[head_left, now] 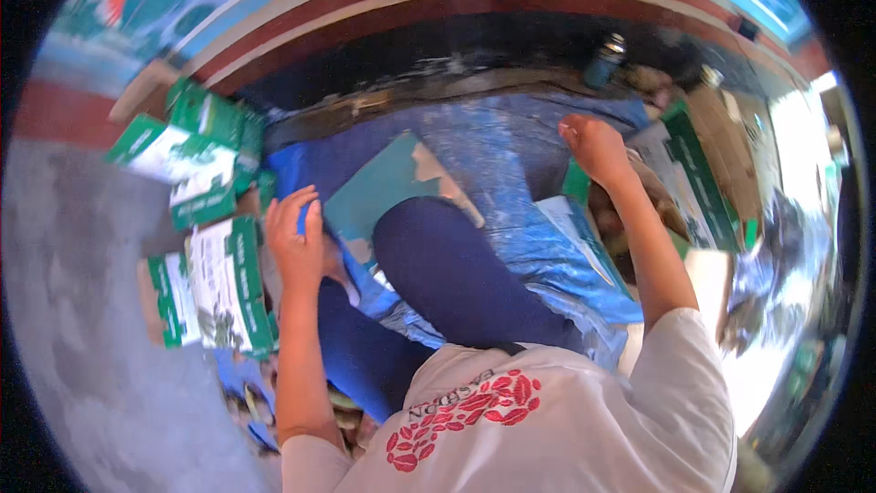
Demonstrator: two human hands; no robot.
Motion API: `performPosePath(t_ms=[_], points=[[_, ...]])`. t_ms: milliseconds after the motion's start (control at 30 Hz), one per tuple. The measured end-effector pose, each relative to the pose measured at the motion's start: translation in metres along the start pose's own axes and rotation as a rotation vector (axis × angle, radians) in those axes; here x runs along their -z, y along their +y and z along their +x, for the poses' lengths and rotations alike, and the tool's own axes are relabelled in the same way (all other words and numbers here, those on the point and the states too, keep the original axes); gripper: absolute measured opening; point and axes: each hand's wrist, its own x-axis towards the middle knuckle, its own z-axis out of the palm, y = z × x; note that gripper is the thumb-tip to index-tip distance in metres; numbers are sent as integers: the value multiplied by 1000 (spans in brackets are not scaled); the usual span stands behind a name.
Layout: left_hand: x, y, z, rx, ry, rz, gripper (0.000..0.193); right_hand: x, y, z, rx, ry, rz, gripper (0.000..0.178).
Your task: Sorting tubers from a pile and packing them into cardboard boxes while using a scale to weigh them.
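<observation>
My left hand (pixel 297 242) is raised beside my left knee, palm inward, with the thumb apart from the curved fingers. A bright blue patch shows in the gap between them; whether it is a thing or the sheet behind is unclear. Further right and farther out, my right hand (pixel 595 148) is closed, fingertips pressed together, above the edge of an open carton (pixel 577 183). A small pale spot shows at its fingertips, too small to name. Between the hands, a flat teal cardboard piece (pixel 388 181) with a torn brown edge lies partly behind my knee (pixel 429 237).
A blue plastic sheet (pixel 493 151) covers the floor. Green-and-white cartons (pixel 224 278) stand at the left, with others (pixel 205 151) behind them. At the right are more opened cartons (pixel 698 164). A dark bottle-shaped container (pixel 604 62) stands by the wall.
</observation>
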Motion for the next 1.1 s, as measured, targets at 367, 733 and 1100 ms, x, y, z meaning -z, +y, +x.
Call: performPosePath(t_ms=[367,733,1100], points=[[19,-34,-34,173,92,71,20,-184,-13,3,-119,-574,-352,28],[20,-40,-35,248,60,10,19,-206,47,-39,-114,-416,-631,30],[16,-43,-38,218,21,24,18,-169,93,-54,-165,-570,-819,27]])
